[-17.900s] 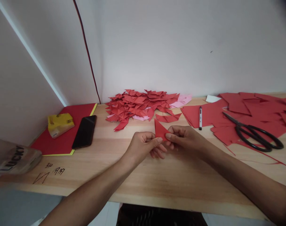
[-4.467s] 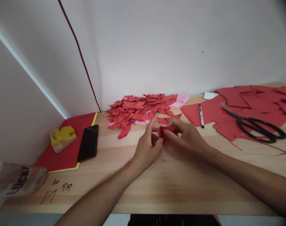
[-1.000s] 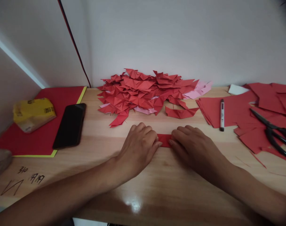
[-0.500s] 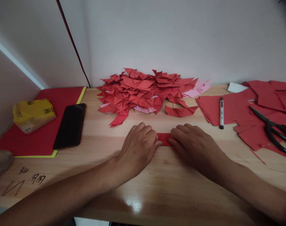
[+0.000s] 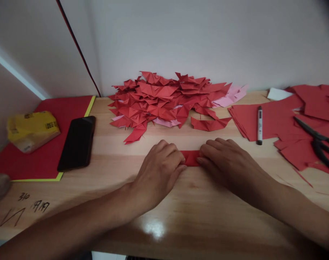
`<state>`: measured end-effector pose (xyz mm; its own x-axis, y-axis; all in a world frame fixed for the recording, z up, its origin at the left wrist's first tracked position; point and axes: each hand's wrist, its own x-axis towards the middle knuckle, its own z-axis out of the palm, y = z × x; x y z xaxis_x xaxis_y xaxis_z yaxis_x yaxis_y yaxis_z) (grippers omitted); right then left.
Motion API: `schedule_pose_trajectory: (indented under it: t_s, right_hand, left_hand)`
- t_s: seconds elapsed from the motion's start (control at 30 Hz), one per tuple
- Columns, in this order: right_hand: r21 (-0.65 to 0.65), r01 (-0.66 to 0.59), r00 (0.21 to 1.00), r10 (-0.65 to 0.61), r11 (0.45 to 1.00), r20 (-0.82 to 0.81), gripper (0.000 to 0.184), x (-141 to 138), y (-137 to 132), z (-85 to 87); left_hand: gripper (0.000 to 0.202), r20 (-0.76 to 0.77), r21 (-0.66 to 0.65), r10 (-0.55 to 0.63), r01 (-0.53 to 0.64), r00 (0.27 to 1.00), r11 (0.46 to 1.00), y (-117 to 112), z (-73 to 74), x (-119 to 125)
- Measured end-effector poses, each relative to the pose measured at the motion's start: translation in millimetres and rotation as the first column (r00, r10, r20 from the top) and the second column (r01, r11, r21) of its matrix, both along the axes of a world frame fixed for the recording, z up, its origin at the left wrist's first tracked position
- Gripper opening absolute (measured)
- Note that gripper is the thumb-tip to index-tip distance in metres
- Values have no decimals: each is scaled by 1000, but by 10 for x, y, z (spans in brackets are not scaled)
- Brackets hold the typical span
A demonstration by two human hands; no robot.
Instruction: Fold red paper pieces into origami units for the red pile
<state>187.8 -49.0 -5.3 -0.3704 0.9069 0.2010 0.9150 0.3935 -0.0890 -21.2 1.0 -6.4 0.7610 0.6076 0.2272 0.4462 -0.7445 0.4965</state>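
A narrow strip of folded red paper [image 5: 191, 158] lies on the wooden table [image 5: 197, 216], its middle showing between my hands. My left hand [image 5: 164, 164] is closed on the strip's left end, fingers curled over it and thumb at the near edge. On the right end, my right hand [image 5: 221, 159] grips in the same way. Both ends of the paper are hidden under my fingers. Just beyond my hands sits a heap of folded red paper pieces [image 5: 156, 92], with some pink ones among them. One folded red piece [image 5: 210, 124] rests apart at the heap's front right.
Red paper sheets [image 5: 251, 124] spread at the right, bearing a marker pen [image 5: 259, 124] and black-handled scissors [image 5: 320, 141]. At the left, a phone [image 5: 77, 142] and a yellow packet [image 5: 33, 130] lie on a large red sheet [image 5: 42, 166]. A wall [image 5: 180, 36] stands behind.
The view has shifted slightly. My right hand has moved a little outward to the right, so a bit more of the red strip shows between my hands. Both hands keep their grip.
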Motion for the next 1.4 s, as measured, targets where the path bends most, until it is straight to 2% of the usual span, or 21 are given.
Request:
schedule_pose_trajectory:
  t_s: [0.1, 0.37, 0.67, 0.97, 1.07, 1.2, 1.4]
  right_hand:
    - [12, -1, 1000, 2, 1000, -22, 27, -7, -9, 3]
    - [29, 28, 999, -26, 999, -40, 25, -92, -59, -28]
    - [47, 18, 998, -21, 999, 59, 25, -118, -26, 0]
    - [25, 30, 992, -32, 999, 124, 21, -143, -24, 11]
    - [18, 27, 995, -29, 999, 99, 21, -142, -28, 12]
    - [22, 32, 995, -34, 999, 95, 22, -150, -28, 14]
    - [40, 45, 991, -50, 998, 126, 16, -175, -30, 14]
  left_hand:
    - [14, 30, -18, 2, -2, 1000, 1000, -22, 1, 1]
    - [16, -55, -22, 35, -36, 998, 999, -79, 33, -2]
    - [19, -126, 33, 38, -34, 991, 999, -57, 52, 11]
    - [19, -160, 151, 42, -17, 986, 988, -60, 38, 7]
    - [10, -186, 274, 47, 6, 981, 962, -99, 48, 10]
    - [24, -222, 480, 21, 90, 975, 873, -175, 66, 16]
    - [21, -304, 517, 5, 161, 953, 841, -223, 76, 19]
